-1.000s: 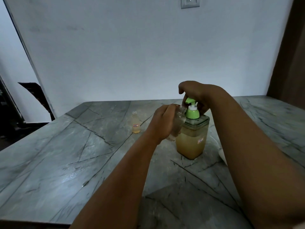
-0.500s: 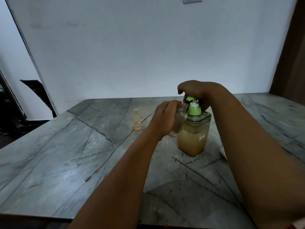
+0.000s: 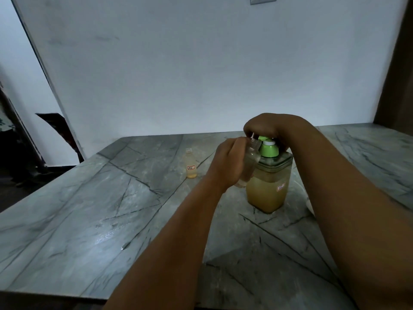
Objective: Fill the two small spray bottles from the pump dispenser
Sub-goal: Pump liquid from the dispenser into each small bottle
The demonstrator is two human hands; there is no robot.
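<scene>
Green pump head [image 3: 268,149] sits under your right hand [image 3: 266,126], which presses down on it, while your left hand [image 3: 228,164] grips a clear bottle [image 3: 250,162] tilted at the spout. If its mouth drifts off the spout, liquid will likely spill down the dispenser [image 3: 268,189] onto the grey marble table [image 3: 89,220]. A second bottle [image 3: 191,164] stands well left of your left hand, before a plain white wall [image 3: 201,63].

Two bare forearms, no sleeves, bare hands [image 3: 228,164]

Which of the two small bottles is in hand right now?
The clear small bottle, gripped by the left hand at the green pump. The other, labelled bottle stands alone on the table.
</scene>
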